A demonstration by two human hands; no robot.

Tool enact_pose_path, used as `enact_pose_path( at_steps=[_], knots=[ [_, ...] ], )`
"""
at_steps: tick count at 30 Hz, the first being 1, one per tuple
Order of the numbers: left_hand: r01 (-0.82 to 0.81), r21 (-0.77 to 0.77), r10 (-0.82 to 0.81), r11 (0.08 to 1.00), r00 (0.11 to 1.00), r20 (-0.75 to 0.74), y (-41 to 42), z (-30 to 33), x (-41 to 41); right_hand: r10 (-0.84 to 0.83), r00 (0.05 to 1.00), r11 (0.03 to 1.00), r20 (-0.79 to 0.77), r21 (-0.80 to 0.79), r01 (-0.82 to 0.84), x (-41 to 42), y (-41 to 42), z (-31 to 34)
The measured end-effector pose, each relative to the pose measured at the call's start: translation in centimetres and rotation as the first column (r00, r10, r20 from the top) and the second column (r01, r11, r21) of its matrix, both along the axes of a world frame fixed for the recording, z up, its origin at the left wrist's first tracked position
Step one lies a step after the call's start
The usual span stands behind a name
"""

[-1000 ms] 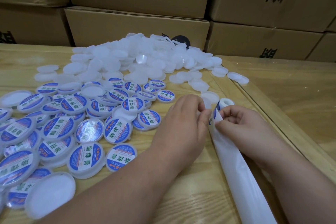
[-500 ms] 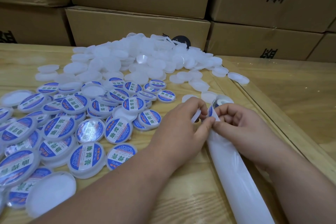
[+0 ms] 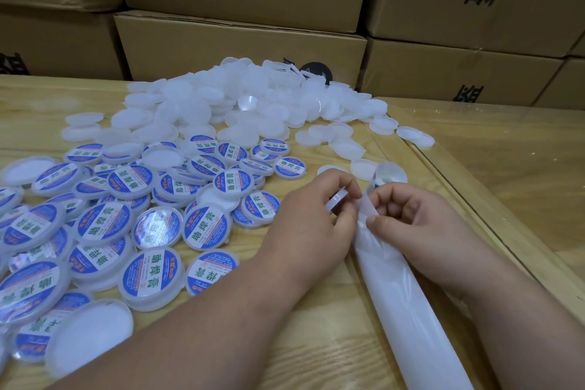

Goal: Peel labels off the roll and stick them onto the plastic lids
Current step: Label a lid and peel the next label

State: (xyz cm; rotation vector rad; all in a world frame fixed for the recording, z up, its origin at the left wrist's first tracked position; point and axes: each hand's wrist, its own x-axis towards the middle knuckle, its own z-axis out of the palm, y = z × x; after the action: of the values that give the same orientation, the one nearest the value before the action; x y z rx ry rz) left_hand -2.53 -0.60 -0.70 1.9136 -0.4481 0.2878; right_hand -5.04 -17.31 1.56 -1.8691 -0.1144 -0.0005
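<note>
The labels (image 3: 207, 226) on the lids (image 3: 148, 275) carry three big green characters on a white band, 助焊膏, seen upside down or sideways from here, with a blue field around them. Small orange and white print runs along the label edges, too fine to read. The boxes (image 3: 240, 51) behind the table bear large black characters, cut off by the frame or by the boxes stacked on them; none reads whole. A dark round mark (image 3: 316, 71) sits on one box, half hidden by lids.
</note>
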Motion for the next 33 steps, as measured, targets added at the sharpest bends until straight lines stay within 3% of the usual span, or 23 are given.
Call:
enact_pose_path(
  at_steps=[12,14,17,21,25,33],
  knots=[
    [-0.206,-0.279,0.171,0.938,0.974,-0.147,0.2,-0.1,0.9,-0.079,0.995,0.997,-0.060,0.018,0.080,0.1,-1.0,0.1],
    [-0.216,-0.290,0.177,0.932,0.972,-0.155,0.2,0.0,0.8,-0.144,0.990,0.990,0.010,-0.003,0.144,0.2,-1.1,-0.1],
    [-0.207,-0.295,0.165,0.933,0.973,-0.161,0.2,0.0,0.7,-0.237,0.936,0.956,0.259,-0.109,0.272,0.3,-0.6,-0.3],
    [-0.191,-0.290,0.147,0.938,0.975,-0.168,0.2,0.1,0.6,-0.085,0.830,0.929,0.551,-0.256,0.266,0.0,0.0,0.4],
    [-0.169,-0.301,0.120,0.938,0.978,-0.173,0.1,0.3,0.4,-0.041,0.832,0.909,0.554,-0.326,0.261,0.2,0.1,0.2],
    [-0.134,-0.334,0.067,0.933,0.977,-0.203,0.1,0.4,0.2,-0.066,0.834,0.911,0.547,-0.308,0.274,0.0,0.1,0.5]
  ],
)
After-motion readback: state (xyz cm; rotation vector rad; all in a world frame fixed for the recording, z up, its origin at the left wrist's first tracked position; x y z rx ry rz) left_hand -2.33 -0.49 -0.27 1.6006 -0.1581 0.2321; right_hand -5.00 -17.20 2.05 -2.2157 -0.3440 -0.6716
